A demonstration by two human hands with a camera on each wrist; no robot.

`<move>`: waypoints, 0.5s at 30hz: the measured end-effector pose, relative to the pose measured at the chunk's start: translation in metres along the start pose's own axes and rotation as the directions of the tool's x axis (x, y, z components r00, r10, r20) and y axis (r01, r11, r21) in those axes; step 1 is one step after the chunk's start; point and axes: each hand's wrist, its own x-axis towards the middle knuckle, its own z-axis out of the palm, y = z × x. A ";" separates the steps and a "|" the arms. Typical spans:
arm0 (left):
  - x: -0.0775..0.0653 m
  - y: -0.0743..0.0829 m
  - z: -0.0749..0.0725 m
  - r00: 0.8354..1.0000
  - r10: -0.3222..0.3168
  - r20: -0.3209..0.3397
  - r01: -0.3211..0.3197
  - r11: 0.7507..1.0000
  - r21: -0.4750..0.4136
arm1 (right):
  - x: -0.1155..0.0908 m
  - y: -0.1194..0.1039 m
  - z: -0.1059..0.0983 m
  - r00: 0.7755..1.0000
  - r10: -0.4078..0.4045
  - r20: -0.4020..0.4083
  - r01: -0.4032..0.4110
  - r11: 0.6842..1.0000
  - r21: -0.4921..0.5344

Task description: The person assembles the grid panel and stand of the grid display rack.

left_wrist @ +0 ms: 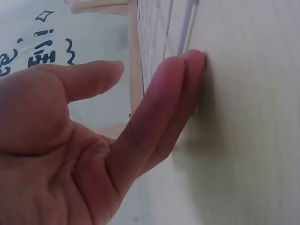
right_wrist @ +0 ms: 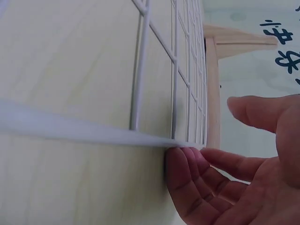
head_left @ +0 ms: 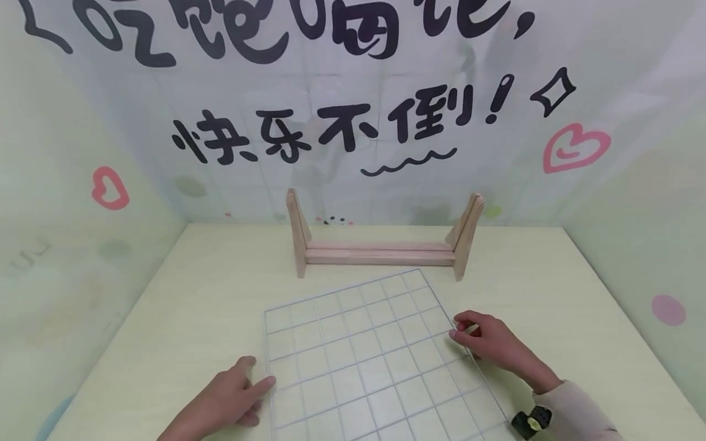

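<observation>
A white wire grid panel (head_left: 382, 353) lies at a slant on the pale table, its square mesh running out of the bottom of the head view. My left hand (head_left: 228, 395) is at its left side, thumb tip at the edge wire. In the left wrist view the thumb stands apart from the extended fingers (left_wrist: 145, 122), whose tips are low beside the grid near the tabletop. On the opposite side, my right hand (head_left: 493, 344) has its fingertips right at the edge wire. The right wrist view shows these fingers (right_wrist: 180, 173) gently bent, the thumb (right_wrist: 255, 112) raised away from them.
Behind the grid stands a wooden frame (head_left: 380, 256) with two slanted uprights joined by a crossbar. A printed backdrop (head_left: 331, 184) with black lettering closes off the back and sides of the table (head_left: 220, 282). A dark watch-like band (head_left: 531, 422) is at the right sleeve.
</observation>
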 end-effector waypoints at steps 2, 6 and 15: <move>0.001 0.003 0.002 1.000 -0.006 -0.007 0.006 1.000 0.001 | 0.000 -0.002 0.002 1.000 -0.007 -0.011 0.006 1.000 -0.016; 0.004 0.008 0.005 0.998 -0.033 -0.045 0.033 0.999 -0.007 | 0.001 -0.005 0.006 0.999 -0.026 -0.034 0.025 1.000 -0.014; 0.006 0.011 0.022 0.990 -0.110 -0.091 0.107 0.994 -0.038 | 0.005 -0.003 0.013 0.992 -0.047 -0.115 0.025 0.982 -0.186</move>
